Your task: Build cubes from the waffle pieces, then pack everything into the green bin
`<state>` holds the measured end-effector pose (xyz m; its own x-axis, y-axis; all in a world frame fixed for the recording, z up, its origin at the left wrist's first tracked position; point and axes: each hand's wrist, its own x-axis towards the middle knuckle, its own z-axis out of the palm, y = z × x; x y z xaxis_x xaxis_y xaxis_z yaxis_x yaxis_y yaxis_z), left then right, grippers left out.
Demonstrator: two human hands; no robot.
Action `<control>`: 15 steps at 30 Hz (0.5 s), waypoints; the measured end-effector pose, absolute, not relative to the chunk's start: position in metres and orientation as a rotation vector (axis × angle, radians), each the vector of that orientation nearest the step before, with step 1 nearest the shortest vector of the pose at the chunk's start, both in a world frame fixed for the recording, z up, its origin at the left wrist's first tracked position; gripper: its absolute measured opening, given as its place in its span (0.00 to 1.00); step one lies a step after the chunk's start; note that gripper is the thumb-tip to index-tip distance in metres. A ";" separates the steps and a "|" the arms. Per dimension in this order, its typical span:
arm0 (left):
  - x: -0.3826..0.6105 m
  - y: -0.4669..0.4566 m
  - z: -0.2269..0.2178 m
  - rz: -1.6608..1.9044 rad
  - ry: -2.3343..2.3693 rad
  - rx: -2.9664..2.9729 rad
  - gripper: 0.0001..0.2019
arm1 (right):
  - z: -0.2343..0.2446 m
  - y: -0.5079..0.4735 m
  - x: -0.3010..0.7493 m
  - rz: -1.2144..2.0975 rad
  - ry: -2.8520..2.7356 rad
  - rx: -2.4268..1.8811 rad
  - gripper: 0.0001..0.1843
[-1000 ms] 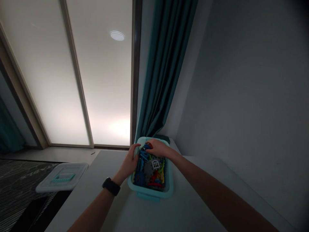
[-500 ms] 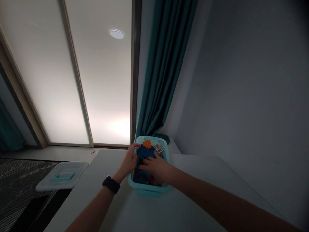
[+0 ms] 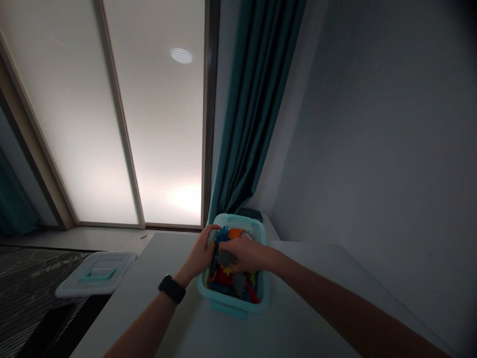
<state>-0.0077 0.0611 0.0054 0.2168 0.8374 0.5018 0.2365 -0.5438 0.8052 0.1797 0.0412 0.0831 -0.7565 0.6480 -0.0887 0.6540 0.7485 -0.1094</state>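
Along the far end of a white table (image 3: 175,318): teal-rimmed plastic bin (image 3: 233,304) of toy building pieces (image 3: 223,283), both hands inside its outline.
Left hand (image 3: 199,253), curled, sits at the bin's left rim; right hand (image 3: 246,253), fingers narrowed, lies over the pieces beside a grey gear (image 3: 225,258). Any grip cannot be confirmed. Bin stands near a grey wall (image 3: 372,124) and teal curtain (image 3: 253,99); a clear lid (image 3: 96,274) lies beyond the table's left edge, below a frosted glass door (image 3: 74,124).

White table (image 3: 179,308), running back to the wall; hard by its far edge, a teal-rimmed plastic bin (image 3: 233,304) heaped with colourful toy blocks (image 3: 227,278); just behind the bin, a dark flat object (image 3: 249,214), too dim to tell.
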 end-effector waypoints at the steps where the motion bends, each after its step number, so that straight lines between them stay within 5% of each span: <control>1: -0.008 0.060 0.006 1.332 0.973 1.910 0.21 | 0.088 0.045 0.181 -0.200 2.898 1.112 0.17; 12: -0.008 0.060 0.004 1.345 1.004 1.878 0.22 | 0.104 0.052 0.191 -0.120 2.994 1.284 0.24; 15: -0.007 0.060 0.004 1.355 1.027 1.900 0.22 | 0.103 0.026 0.194 -0.211 3.073 1.033 0.13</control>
